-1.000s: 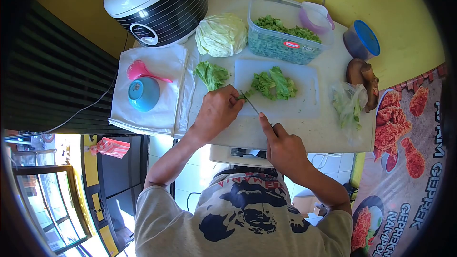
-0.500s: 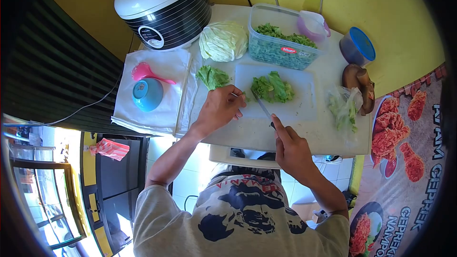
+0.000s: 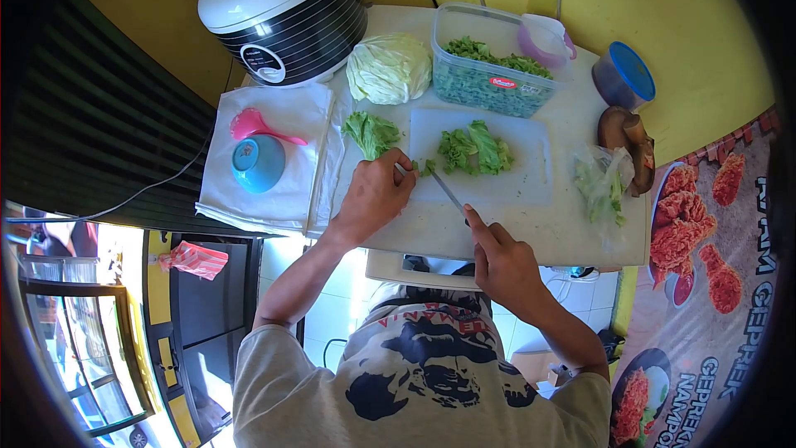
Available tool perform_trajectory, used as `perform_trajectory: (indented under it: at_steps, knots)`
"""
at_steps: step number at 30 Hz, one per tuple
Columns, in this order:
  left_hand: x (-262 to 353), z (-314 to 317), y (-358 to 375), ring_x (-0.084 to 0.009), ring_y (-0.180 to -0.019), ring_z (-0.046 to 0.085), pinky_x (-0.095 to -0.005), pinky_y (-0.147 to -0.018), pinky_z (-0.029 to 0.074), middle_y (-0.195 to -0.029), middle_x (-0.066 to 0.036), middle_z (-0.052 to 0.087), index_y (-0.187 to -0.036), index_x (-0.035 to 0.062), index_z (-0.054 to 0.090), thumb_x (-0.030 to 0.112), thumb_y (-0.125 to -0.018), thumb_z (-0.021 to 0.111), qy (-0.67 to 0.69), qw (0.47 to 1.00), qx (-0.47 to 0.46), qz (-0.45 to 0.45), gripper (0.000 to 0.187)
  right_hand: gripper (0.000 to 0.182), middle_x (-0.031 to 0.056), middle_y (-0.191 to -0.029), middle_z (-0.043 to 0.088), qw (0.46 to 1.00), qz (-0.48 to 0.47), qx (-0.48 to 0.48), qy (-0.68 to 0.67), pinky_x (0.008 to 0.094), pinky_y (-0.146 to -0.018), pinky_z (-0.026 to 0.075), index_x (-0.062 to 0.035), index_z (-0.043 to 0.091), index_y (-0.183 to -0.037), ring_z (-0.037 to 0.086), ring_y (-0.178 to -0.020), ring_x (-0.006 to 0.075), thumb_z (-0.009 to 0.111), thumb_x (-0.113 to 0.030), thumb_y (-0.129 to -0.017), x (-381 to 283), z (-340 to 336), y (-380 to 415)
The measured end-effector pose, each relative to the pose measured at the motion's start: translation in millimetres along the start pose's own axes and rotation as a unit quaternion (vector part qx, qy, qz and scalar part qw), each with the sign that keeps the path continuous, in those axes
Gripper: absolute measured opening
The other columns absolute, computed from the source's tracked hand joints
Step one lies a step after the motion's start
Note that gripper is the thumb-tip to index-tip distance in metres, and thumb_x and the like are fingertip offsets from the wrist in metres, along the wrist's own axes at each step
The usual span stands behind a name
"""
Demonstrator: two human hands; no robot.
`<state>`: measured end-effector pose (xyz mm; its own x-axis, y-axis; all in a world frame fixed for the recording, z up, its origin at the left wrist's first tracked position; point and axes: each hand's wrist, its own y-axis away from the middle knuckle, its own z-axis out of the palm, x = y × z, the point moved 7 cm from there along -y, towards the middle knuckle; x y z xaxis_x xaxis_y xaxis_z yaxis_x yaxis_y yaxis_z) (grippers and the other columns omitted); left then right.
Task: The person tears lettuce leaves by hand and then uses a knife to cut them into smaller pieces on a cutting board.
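My right hand (image 3: 507, 261) grips a knife (image 3: 449, 193) by its handle, the blade slanting up and left over the front of the white cutting board (image 3: 526, 182). At the board's left edge, the closed fingers of my left hand (image 3: 377, 195) pinch a small lettuce piece (image 3: 426, 168), its green end beside the knife tip. Torn lettuce leaves (image 3: 477, 149) lie on the middle of the board. Just behind my left hand, a larger lettuce leaf (image 3: 371, 133) rests on the table.
Behind the board stand a cabbage (image 3: 390, 70) and a clear tub (image 3: 493, 91) of cut greens. A rice cooker (image 3: 286, 21) is back left. On a white cloth (image 3: 298, 112) sit a blue bowl (image 3: 258, 163) and pink ladle (image 3: 264, 126). A plastic bag (image 3: 601, 182) lies right.
My left hand has shifted slightly left and turned. The knife has moved a little left and down, its tip now off the leaf pile and beside the small lettuce piece.
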<state>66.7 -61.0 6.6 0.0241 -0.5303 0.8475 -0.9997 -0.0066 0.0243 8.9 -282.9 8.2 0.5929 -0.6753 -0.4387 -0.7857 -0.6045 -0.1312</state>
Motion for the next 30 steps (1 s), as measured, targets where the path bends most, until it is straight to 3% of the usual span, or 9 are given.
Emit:
perform_trajectory:
  at_steps: [13,20,23,26,29,30]
  knots:
    - [-2,3,-4,-0.021,-0.05,0.07,-0.0324,-0.048,0.053,-0.067,-0.015,0.071,-0.1,-0.0042,0.066,0.006,-0.096,0.067,-0.011,0.999,0.016,0.025,0.011,0.067,0.0137,-0.086,0.064,0.999,-0.011,-0.017,0.038,0.0431,-0.052,0.057,-0.0042,0.047,-0.154,0.065,-0.055,0.0308,0.064,-0.007,-0.09,-4,2,-26]
    - [4,-4,0,-0.0256,-0.064,0.074,-0.0353,-0.059,0.057,-0.077,-0.016,0.073,-0.099,-0.0034,0.065,0.002,-0.093,0.068,-0.073,0.986,0.081,0.129,0.008,0.059,0.0159,-0.084,0.065,0.998,0.01,-0.057,0.025,0.0444,-0.056,0.057,-0.0038,0.049,-0.151,0.067,-0.059,0.0326,0.062,-0.006,-0.093,3,-13,-12]
    - [12,-8,1,-0.0267,-0.071,0.075,-0.0358,-0.064,0.058,-0.085,-0.017,0.074,-0.101,-0.0032,0.066,0.001,-0.092,0.07,-0.071,0.98,0.11,0.149,0.01,0.053,0.0204,-0.093,0.07,0.995,0.037,-0.04,-0.087,0.0455,-0.067,0.057,-0.001,0.055,-0.147,0.069,-0.07,0.0361,0.059,0.004,-0.094,7,-17,-14]
    - [17,-6,-7,-0.0277,-0.075,0.075,-0.0366,-0.068,0.059,-0.09,-0.018,0.073,-0.105,-0.0034,0.068,0.001,-0.092,0.071,-0.083,0.976,0.1,0.175,0.014,0.051,0.0231,-0.097,0.071,0.988,0.045,-0.012,-0.145,0.0424,-0.073,0.057,-0.0007,0.054,-0.148,0.07,-0.076,0.0371,0.057,0.004,-0.097,15,-19,-12]
    - [22,6,-11,-0.0281,-0.077,0.074,-0.0376,-0.069,0.059,-0.092,-0.018,0.071,-0.109,-0.0035,0.069,0.002,-0.093,0.072,-0.099,0.973,0.071,0.197,0.017,0.051,0.024,-0.095,0.071,0.987,0.059,0.058,-0.136,0.0388,-0.073,0.056,-0.0018,0.054,-0.148,0.07,-0.075,0.0374,0.056,0.005,-0.098,26,-31,-11]
    - [25,10,-11,-0.028,-0.077,0.074,-0.038,-0.07,0.059,-0.092,-0.018,0.071,-0.11,-0.0033,0.069,0.002,-0.092,0.072,-0.113,0.97,0.068,0.206,0.018,0.052,0.0231,-0.094,0.07,0.987,0.07,0.057,-0.136,0.0418,-0.072,0.056,-0.0024,0.053,-0.149,0.07,-0.076,0.0373,0.056,0.004,-0.098,30,-33,-10]
